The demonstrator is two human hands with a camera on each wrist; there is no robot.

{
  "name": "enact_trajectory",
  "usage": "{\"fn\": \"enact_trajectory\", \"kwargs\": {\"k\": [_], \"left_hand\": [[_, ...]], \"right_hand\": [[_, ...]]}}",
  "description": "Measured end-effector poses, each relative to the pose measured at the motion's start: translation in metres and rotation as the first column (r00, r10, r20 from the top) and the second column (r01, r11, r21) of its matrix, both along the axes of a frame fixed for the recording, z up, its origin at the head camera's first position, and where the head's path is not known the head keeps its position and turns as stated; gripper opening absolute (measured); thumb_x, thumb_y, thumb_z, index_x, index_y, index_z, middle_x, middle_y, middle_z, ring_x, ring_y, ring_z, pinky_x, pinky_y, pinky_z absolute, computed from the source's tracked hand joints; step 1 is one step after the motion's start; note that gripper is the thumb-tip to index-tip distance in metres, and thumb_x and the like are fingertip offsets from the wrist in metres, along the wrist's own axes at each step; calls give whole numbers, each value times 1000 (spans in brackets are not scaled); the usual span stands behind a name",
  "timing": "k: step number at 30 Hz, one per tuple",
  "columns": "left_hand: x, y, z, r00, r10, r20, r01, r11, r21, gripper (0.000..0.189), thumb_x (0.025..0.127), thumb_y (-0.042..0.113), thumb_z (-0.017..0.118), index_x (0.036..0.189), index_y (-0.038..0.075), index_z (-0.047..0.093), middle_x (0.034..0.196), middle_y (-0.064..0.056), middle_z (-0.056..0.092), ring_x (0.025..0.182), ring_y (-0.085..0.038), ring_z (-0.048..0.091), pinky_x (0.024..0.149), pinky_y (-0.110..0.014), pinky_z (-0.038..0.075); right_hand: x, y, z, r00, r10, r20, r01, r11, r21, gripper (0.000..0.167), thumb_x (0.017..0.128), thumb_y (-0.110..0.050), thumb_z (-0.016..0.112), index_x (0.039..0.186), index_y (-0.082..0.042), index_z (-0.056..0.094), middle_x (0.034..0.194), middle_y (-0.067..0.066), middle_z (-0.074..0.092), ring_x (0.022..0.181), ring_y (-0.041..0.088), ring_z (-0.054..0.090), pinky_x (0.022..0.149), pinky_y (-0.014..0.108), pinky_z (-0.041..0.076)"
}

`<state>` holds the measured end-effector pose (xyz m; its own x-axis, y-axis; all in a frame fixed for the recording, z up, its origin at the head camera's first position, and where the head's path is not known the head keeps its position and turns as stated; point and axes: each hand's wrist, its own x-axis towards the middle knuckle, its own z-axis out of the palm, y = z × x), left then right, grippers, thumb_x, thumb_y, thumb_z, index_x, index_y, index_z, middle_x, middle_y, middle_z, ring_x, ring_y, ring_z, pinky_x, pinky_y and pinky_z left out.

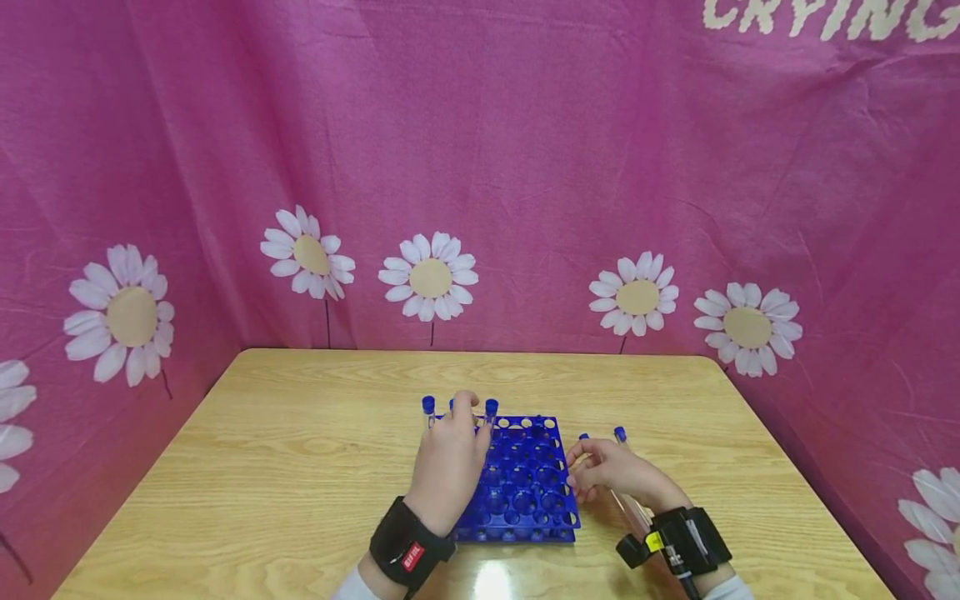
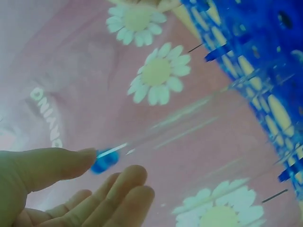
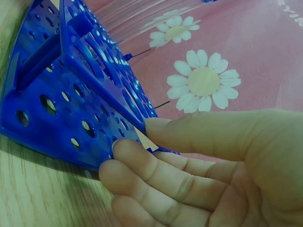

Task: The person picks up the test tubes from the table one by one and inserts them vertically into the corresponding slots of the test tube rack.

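My left hand (image 1: 450,454) is over the back left of a blue test tube rack (image 1: 566,492). In the left wrist view, its thumb and fingers are spread around the blue cap (image 2: 105,161) of a clear test tube (image 2: 175,116) that reaches into the rack. Two more capped tubes, the left tube (image 1: 428,408) and the right tube (image 1: 491,410), flank that hand. My right hand (image 1: 618,473) is at the rack's right edge; its thumb tip meets the upper plate and its fingers curve loosely beside the lower plate.
Test tubes with blue caps (image 1: 620,434) lie on the wooden table (image 1: 300,467) beyond and under the right hand. A pink curtain (image 1: 525,167) with daisies hangs behind the table. Black straps (image 1: 408,542) wrap both wrists.
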<state>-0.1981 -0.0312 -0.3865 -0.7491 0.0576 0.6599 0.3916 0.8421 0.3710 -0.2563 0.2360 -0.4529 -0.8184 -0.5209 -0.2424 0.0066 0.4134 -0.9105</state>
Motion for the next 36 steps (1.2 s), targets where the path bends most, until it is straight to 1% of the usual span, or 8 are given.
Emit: {"fn": "enact_trajectory", "kwargs": {"k": [7, 14, 19, 24, 27, 29, 32, 36], "left_hand": [[5, -20, 24, 1000, 9, -13, -8, 996, 92, 19, 86, 18, 74, 94, 7, 61, 69, -1, 66, 50, -5, 51, 44, -16, 37], [-4, -54, 37, 999, 16, 36, -25, 964, 263, 16, 92, 21, 67, 91, 5, 64, 66, -4, 67, 50, -6, 51, 45, -19, 37], [-22, -79, 29, 994, 80, 75, -99, 949, 298, 18, 94, 21, 64, 91, 4, 64, 66, -7, 69, 47, -9, 50, 42, -22, 35], [-43, -93, 7, 975, 110, 191, -164, 940, 299, 21, 95, 24, 61, 92, 3, 63, 68, -9, 69, 48, -12, 52, 43, -24, 36], [-54, -97, -10, 941, 65, 333, -178, 930, 322, 22, 96, 26, 59, 96, 4, 63, 70, -9, 69, 52, -13, 56, 44, -24, 38], [-62, -99, -22, 901, 11, 434, -178, 922, 344, 23, 96, 25, 59, 97, 3, 64, 72, -11, 70, 54, -13, 59, 45, -24, 41], [-70, -99, -38, 823, -85, 562, -183, 896, 404, 25, 95, 25, 60, 100, 1, 64, 75, -13, 70, 57, -14, 63, 48, -26, 49], [-77, -97, -54, 750, -185, 635, -191, 858, 476, 26, 95, 23, 60, 102, -2, 65, 74, -12, 68, 57, -15, 63, 53, -29, 54]], "right_hand": [[1, -1, 1, 1000, -1, 0, 1, 1000, -5, 31, 87, -7, 63, 113, 7, 51, 80, 7, 68, 71, 21, 67, 67, 39, 59], [1, -1, 1, 1000, -1, -11, 1, 1000, -5, 31, 87, -6, 63, 112, 7, 52, 80, 7, 68, 70, 20, 67, 66, 38, 59], [0, -1, 1, 1000, 2, -19, -2, 1000, -5, 30, 87, -6, 63, 111, 8, 52, 79, 7, 68, 69, 20, 67, 65, 37, 58], [0, 0, 0, 1000, 2, -21, -2, 1000, 4, 30, 86, -5, 62, 111, 8, 52, 79, 7, 68, 69, 20, 67, 65, 36, 58], [0, 0, 0, 1000, 1, -22, -1, 1000, 9, 29, 87, -5, 62, 111, 7, 52, 80, 7, 68, 70, 20, 67, 65, 37, 58], [0, 0, 0, 1000, -1, -21, 1, 1000, 10, 29, 87, -6, 62, 111, 7, 52, 80, 7, 68, 70, 20, 67, 66, 38, 58], [0, 0, 0, 1000, -1, -20, 1, 1000, 9, 29, 87, -6, 63, 111, 7, 52, 80, 7, 68, 70, 21, 67, 66, 39, 58], [1, -1, 1, 1000, -3, -22, 3, 1000, 9, 30, 87, -6, 63, 111, 7, 53, 79, 7, 68, 70, 22, 67, 66, 39, 58]]}}
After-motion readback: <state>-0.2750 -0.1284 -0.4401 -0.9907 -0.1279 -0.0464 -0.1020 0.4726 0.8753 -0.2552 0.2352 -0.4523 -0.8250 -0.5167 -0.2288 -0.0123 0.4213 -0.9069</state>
